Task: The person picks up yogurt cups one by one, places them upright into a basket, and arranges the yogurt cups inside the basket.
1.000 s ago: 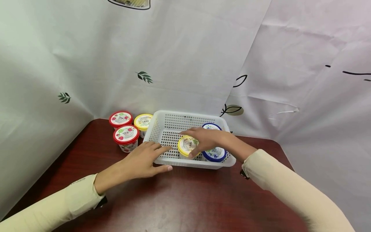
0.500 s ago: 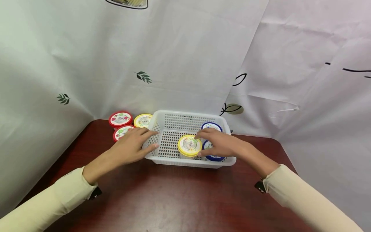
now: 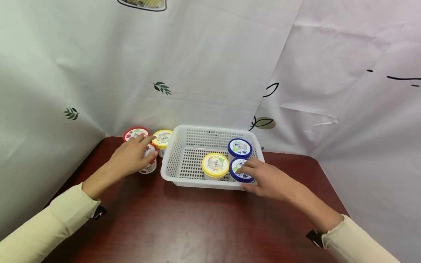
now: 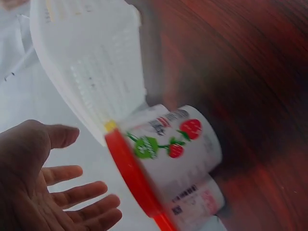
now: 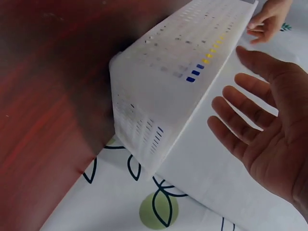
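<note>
In the head view my left hand (image 3: 129,156) hovers over the two red-lidded cups, its fingers spread above the front one (image 3: 149,166). The left wrist view shows that hand (image 4: 62,187) beside a red-lidded cup (image 4: 168,149), with a gap between them. My right hand (image 3: 268,179) is over the front right edge of the white basket (image 3: 204,184), near the front blue-lidded cup (image 3: 240,174). Its fingers are relaxed and hold nothing, as the right wrist view of the hand (image 5: 269,115) shows. A yellow-lidded cup (image 3: 215,165) stands in the basket.
Another blue-lidded cup (image 3: 239,147) stands behind the front one in the basket. Outside its left side is a yellow-lidded cup (image 3: 162,138), next to the rear red-lidded cup (image 3: 134,133). Patterned cloth (image 3: 204,65) hangs behind the dark red table (image 3: 197,223).
My left hand has moved left from the basket's edge to the red-lidded cups. My right hand has drawn back to the right from the yellow-lidded cup, which stays in the basket.
</note>
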Demonstrator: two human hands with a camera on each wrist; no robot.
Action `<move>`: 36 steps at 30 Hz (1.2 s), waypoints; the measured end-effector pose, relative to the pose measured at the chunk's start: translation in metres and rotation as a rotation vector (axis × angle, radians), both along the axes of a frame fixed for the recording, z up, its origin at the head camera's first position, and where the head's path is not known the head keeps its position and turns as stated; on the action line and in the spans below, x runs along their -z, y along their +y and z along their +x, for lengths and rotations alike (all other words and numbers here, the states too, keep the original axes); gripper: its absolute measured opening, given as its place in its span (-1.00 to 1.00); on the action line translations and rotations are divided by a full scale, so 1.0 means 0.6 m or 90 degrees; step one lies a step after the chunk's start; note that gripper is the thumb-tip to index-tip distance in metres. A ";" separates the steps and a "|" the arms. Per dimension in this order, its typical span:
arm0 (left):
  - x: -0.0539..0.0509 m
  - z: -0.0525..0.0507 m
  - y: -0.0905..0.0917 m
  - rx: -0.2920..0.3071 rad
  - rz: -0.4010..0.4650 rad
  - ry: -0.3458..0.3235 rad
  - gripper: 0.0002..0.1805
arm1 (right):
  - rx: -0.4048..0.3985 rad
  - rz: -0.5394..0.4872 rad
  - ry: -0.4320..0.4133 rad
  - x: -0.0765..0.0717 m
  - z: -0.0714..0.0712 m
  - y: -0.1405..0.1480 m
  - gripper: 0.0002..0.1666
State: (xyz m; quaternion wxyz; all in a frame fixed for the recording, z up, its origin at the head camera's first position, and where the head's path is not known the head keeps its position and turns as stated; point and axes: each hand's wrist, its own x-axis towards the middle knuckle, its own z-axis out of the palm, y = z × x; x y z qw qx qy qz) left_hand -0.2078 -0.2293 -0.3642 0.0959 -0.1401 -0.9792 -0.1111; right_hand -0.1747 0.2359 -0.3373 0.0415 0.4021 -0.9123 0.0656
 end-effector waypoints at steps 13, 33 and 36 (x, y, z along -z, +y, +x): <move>0.002 -0.006 -0.035 0.011 -0.035 -0.079 -0.24 | 0.013 -0.004 0.126 0.038 0.042 0.040 -0.62; -0.018 -0.022 -0.037 0.061 -0.057 -0.156 -0.08 | 0.011 -0.008 0.109 0.041 0.042 0.040 -0.62; -0.026 -0.024 -0.037 0.067 -0.065 -0.182 -0.02 | 0.010 -0.005 0.108 0.040 0.041 0.039 -0.63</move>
